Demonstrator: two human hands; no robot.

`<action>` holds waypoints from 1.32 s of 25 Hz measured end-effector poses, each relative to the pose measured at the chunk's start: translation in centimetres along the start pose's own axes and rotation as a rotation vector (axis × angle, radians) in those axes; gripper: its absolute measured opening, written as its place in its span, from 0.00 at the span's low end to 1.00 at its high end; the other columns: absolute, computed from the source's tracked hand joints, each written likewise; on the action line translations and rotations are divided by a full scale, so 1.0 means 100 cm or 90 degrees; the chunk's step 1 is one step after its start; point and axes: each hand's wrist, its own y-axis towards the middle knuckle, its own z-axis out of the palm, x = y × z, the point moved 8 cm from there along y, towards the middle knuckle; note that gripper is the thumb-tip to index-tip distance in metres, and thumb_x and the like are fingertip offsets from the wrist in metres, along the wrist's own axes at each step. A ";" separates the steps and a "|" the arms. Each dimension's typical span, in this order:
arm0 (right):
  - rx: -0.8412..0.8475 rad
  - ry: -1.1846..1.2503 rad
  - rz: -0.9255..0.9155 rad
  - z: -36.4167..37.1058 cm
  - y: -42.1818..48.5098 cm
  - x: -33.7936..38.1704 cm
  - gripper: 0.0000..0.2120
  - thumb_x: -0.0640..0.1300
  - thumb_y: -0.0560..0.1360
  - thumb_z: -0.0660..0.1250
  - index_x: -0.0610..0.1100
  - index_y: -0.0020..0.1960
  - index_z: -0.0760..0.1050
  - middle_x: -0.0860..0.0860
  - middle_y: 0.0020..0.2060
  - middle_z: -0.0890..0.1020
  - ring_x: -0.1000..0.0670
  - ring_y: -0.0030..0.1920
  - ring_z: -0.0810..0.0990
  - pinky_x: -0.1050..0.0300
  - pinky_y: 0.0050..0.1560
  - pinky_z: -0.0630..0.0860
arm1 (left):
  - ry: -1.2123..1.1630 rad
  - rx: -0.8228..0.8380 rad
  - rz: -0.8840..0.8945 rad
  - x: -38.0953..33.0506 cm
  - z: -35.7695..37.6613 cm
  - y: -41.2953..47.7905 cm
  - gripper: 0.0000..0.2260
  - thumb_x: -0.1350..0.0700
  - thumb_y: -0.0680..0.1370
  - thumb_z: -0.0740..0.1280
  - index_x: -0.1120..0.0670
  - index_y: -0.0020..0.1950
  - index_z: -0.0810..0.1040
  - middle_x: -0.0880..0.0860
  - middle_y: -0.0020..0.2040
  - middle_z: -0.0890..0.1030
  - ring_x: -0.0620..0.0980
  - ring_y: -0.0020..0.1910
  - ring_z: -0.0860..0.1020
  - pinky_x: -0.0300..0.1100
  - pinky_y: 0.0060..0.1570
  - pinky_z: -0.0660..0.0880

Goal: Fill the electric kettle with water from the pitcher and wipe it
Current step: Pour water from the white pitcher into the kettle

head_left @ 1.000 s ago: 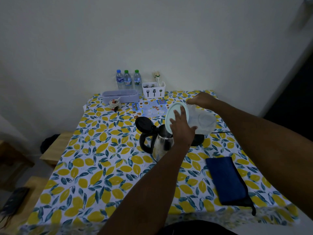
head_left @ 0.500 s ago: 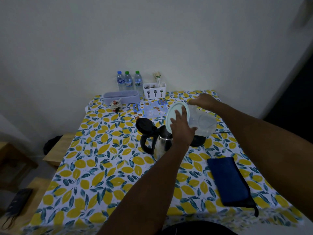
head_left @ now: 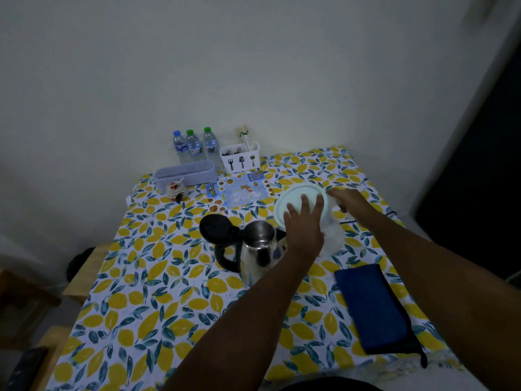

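The electric kettle point(head_left: 260, 249) stands mid-bench with its black lid point(head_left: 215, 225) hinged back to the left, leaving the mouth open to receive water. The clear pitcher point(head_left: 331, 235) is tipped toward that mouth from the right. The left hand point(head_left: 304, 224) lies flat against the pitcher's pale round lid point(head_left: 293, 198), fingers point(head_left: 303, 200) spread, apparently to keep the lid seated during the pour. The right hand point(head_left: 348, 200) grips the far side of the pitcher; its fingers are hidden, so their state cannot be told. Flow of water cannot be confirmed; filling is judged to be in hand. The blue cloth point(head_left: 372, 309) lies untouched at near right, close to the bench point(head_left: 135, 320) edge, placed handy for the wipe. Open room lies to the near left; the far edge is crowded with water bottles point(head_left: 194, 145), a cutlery caddy point(head_left: 241, 159) and a lilac tray point(head_left: 186, 173).
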 end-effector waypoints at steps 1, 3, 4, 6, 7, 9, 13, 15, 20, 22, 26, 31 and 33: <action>-0.007 0.030 0.022 -0.007 0.004 -0.017 0.18 0.55 0.70 0.70 0.41 0.32 0.73 0.45 0.26 0.69 0.47 0.26 0.67 0.54 0.33 0.65 | 0.015 0.018 0.021 -0.009 0.008 0.005 0.42 0.53 0.74 0.71 0.47 0.78 0.45 0.60 0.78 0.52 0.74 0.72 0.55 0.65 0.69 0.57; -0.033 0.070 0.065 -0.023 0.013 -0.049 0.20 0.56 0.68 0.70 0.39 0.34 0.74 0.43 0.26 0.70 0.46 0.26 0.68 0.52 0.35 0.66 | 0.043 0.054 0.056 -0.030 0.025 0.017 0.41 0.53 0.75 0.69 0.47 0.78 0.44 0.60 0.78 0.51 0.73 0.73 0.54 0.65 0.69 0.56; -0.045 0.093 0.084 -0.032 0.018 -0.062 0.20 0.56 0.68 0.70 0.39 0.34 0.74 0.43 0.25 0.70 0.46 0.26 0.67 0.52 0.34 0.66 | 0.056 0.070 0.068 -0.040 0.033 0.023 0.40 0.53 0.76 0.68 0.47 0.78 0.44 0.60 0.79 0.51 0.73 0.73 0.53 0.65 0.69 0.56; -0.060 0.140 0.109 -0.051 0.028 -0.083 0.18 0.54 0.70 0.69 0.40 0.35 0.75 0.44 0.24 0.69 0.47 0.25 0.66 0.55 0.31 0.64 | 0.074 0.088 0.087 -0.060 0.046 0.037 0.38 0.53 0.78 0.66 0.47 0.78 0.43 0.60 0.79 0.50 0.73 0.73 0.53 0.66 0.70 0.56; -0.067 0.160 0.110 -0.061 0.033 -0.090 0.17 0.53 0.71 0.69 0.40 0.35 0.74 0.45 0.24 0.68 0.47 0.25 0.65 0.55 0.30 0.63 | 0.076 0.092 0.093 -0.069 0.052 0.044 0.37 0.54 0.78 0.65 0.47 0.78 0.43 0.60 0.79 0.50 0.73 0.73 0.53 0.66 0.70 0.56; -0.085 0.197 0.109 -0.082 0.045 -0.107 0.18 0.52 0.73 0.69 0.41 0.31 0.71 0.46 0.23 0.67 0.48 0.25 0.65 0.54 0.31 0.63 | 0.086 0.106 0.110 -0.090 0.067 0.060 0.37 0.54 0.78 0.65 0.48 0.78 0.43 0.60 0.79 0.50 0.73 0.73 0.52 0.66 0.70 0.56; -0.136 0.218 0.163 -0.118 0.063 -0.141 0.19 0.50 0.71 0.70 0.43 0.28 0.68 0.47 0.22 0.68 0.49 0.24 0.66 0.55 0.30 0.64 | 0.141 0.106 0.158 -0.128 0.095 0.084 0.37 0.53 0.75 0.69 0.49 0.78 0.50 0.61 0.77 0.59 0.74 0.70 0.60 0.66 0.66 0.64; -0.130 0.243 0.161 -0.127 0.073 -0.153 0.16 0.51 0.69 0.71 0.42 0.31 0.71 0.45 0.24 0.69 0.48 0.26 0.67 0.55 0.30 0.64 | 0.161 0.114 0.151 -0.138 0.106 0.093 0.40 0.50 0.70 0.74 0.49 0.77 0.57 0.60 0.73 0.67 0.72 0.66 0.69 0.63 0.61 0.72; -0.094 0.310 0.147 -0.136 0.099 -0.175 0.26 0.55 0.61 0.73 0.36 0.48 0.80 0.41 0.34 0.76 0.46 0.32 0.75 0.53 0.35 0.69 | 0.150 0.094 0.163 -0.156 0.121 0.114 0.35 0.56 0.76 0.68 0.49 0.78 0.52 0.60 0.77 0.60 0.73 0.71 0.61 0.62 0.67 0.65; -0.087 0.325 0.130 -0.139 0.101 -0.173 0.18 0.51 0.66 0.71 0.38 0.47 0.77 0.42 0.31 0.72 0.52 0.26 0.72 0.57 0.30 0.67 | 0.140 0.099 0.192 -0.161 0.125 0.118 0.34 0.56 0.76 0.67 0.50 0.77 0.52 0.60 0.77 0.58 0.72 0.72 0.58 0.63 0.68 0.63; -0.085 0.279 0.130 -0.148 0.107 -0.180 0.22 0.58 0.64 0.70 0.39 0.42 0.75 0.42 0.29 0.73 0.47 0.29 0.71 0.52 0.35 0.67 | 0.110 0.094 0.209 -0.167 0.136 0.120 0.34 0.56 0.75 0.67 0.50 0.77 0.54 0.59 0.77 0.57 0.70 0.74 0.55 0.62 0.69 0.62; -0.127 0.099 0.036 -0.155 0.095 -0.170 0.22 0.59 0.75 0.62 0.40 0.41 0.78 0.45 0.39 0.81 0.49 0.40 0.78 0.49 0.47 0.74 | 0.106 0.077 0.212 -0.167 0.132 0.118 0.34 0.55 0.75 0.67 0.50 0.77 0.54 0.58 0.78 0.57 0.67 0.75 0.55 0.59 0.69 0.61; -0.190 0.102 -0.031 -0.158 0.079 -0.163 0.17 0.56 0.77 0.62 0.44 0.50 0.81 0.47 0.48 0.83 0.49 0.50 0.80 0.49 0.55 0.75 | 0.071 0.074 0.242 -0.166 0.125 0.116 0.32 0.54 0.74 0.69 0.52 0.75 0.60 0.58 0.77 0.61 0.65 0.74 0.59 0.59 0.68 0.64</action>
